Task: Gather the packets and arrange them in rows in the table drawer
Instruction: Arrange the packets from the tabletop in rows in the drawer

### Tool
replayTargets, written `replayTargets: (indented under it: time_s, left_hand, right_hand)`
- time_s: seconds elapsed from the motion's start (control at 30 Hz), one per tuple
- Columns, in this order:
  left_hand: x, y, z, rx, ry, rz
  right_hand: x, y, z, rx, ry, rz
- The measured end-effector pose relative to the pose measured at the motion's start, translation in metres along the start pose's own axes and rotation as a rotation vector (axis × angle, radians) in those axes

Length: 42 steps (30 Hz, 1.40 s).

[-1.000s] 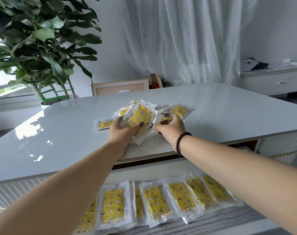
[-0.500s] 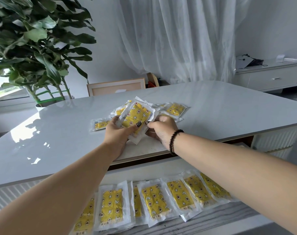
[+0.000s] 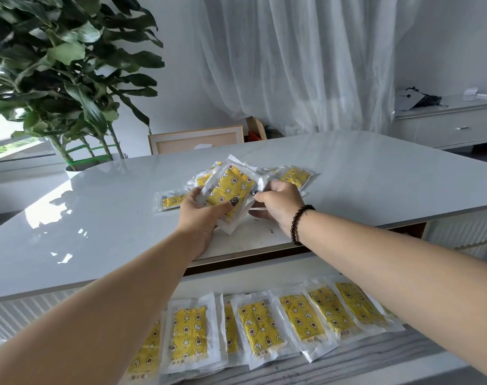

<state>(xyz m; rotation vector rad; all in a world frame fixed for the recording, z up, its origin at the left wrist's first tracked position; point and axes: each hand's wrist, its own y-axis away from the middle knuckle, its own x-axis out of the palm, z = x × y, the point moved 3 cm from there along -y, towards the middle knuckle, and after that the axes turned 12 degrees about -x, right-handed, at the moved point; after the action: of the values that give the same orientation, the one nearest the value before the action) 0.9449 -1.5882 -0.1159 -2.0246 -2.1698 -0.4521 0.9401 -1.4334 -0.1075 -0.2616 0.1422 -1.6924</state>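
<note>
On counter, we see left hand [image 3: 202,215] gripping packet stack [image 3: 230,190], long axis tilted up-right; right hand [image 3: 278,202] pinches stack's right edge. Loose packets [image 3: 295,176] just beyond right hand, nearer it; drawer [image 3: 348,362] row below

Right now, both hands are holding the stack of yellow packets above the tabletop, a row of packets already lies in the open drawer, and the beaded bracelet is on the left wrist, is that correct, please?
Nearly. The head view shows the beaded bracelet on the right wrist, not the left. The rest stands: the left hand and right hand both hold the stack of yellow packets above the tabletop, and a row of packets lies in the open drawer.
</note>
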Motion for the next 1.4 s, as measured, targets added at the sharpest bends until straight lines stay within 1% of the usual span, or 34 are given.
replayTargets:
  time_s: [0.07,0.13,0.23,0.3,0.4,0.47,0.53,0.57,0.6,0.67,0.73,0.8,0.9,1.03,1.1,1.17,1.23,1.3,1.33,1.37,1.4]
  left_hand:
    - [0.000,-0.001,0.001,0.002,-0.037,0.004]
    - [0.001,0.001,0.001,0.014,-0.087,0.031]
    - [0.006,0.005,0.001,0.032,-0.185,0.068]
    - [0.006,0.005,0.001,0.020,-0.178,0.056]
    - [0.006,0.004,0.002,0.005,-0.151,0.041]
    - [0.004,0.002,0.003,0.022,-0.123,0.003]
    - [-0.002,0.000,0.002,0.058,-0.109,-0.113]
    - [-0.005,-0.002,0.001,0.078,-0.115,-0.184]
    - [-0.007,-0.002,0.000,0.097,-0.121,-0.246]
    - [-0.012,-0.004,0.000,0.119,-0.121,-0.324]
    - [-0.013,-0.005,0.000,0.131,-0.129,-0.340]
    - [-0.012,-0.006,0.000,0.149,-0.169,-0.333]
    - [-0.010,-0.006,0.000,0.149,-0.195,-0.315]
    - [-0.009,-0.007,0.001,0.152,-0.200,-0.297]
    - [-0.009,-0.006,0.001,0.148,-0.186,-0.292]
    - [-0.009,-0.005,0.001,0.138,-0.172,-0.293]
    - [-0.009,-0.004,0.001,0.129,-0.159,-0.293]
    - [-0.008,-0.003,0.000,0.128,-0.156,-0.294]
    - [-0.008,-0.001,-0.001,0.132,-0.170,-0.294]
    - [-0.008,0.000,-0.001,0.139,-0.192,-0.287]
    - [-0.007,0.001,-0.002,0.147,-0.211,-0.271]
  right_hand:
    - [-0.005,-0.005,0.006,-0.040,0.076,-0.007]
    - [-0.007,-0.006,0.013,-0.082,0.099,0.014]
    - [-0.007,-0.011,0.018,-0.197,0.294,0.067]
    - [-0.006,-0.015,0.017,-0.233,0.367,0.044]
    - [-0.009,-0.023,0.014,-0.171,0.323,-0.077]
    - [-0.013,-0.031,0.012,-0.134,0.286,-0.201]
    - [-0.023,-0.037,0.008,-0.131,0.339,-0.301]
    - [-0.030,-0.039,0.004,-0.149,0.424,-0.301]
    - [-0.036,-0.039,0.001,-0.168,0.533,-0.253]
    - [-0.045,-0.039,-0.007,-0.184,0.791,-0.064]
    - [-0.048,-0.037,-0.014,-0.164,1.047,0.116]
    - [-0.047,-0.036,-0.014,-0.157,1.173,0.217]
    - [-0.043,-0.034,-0.012,-0.141,1.250,0.292]
    - [-0.041,-0.038,-0.001,-0.085,1.163,0.319]
    - [-0.036,-0.040,0.007,-0.109,1.262,0.362]
    - [-0.031,-0.039,0.012,-0.135,1.360,0.352]
    - [-0.031,-0.038,0.015,-0.159,1.331,0.296]
    - [-0.038,-0.036,0.021,-0.171,1.165,0.153]
    - [-0.043,-0.037,0.022,-0.160,0.994,0.069]
    - [-0.048,-0.038,0.022,-0.134,0.767,0.010]
    - [-0.050,-0.038,0.022,-0.094,0.504,-0.012]
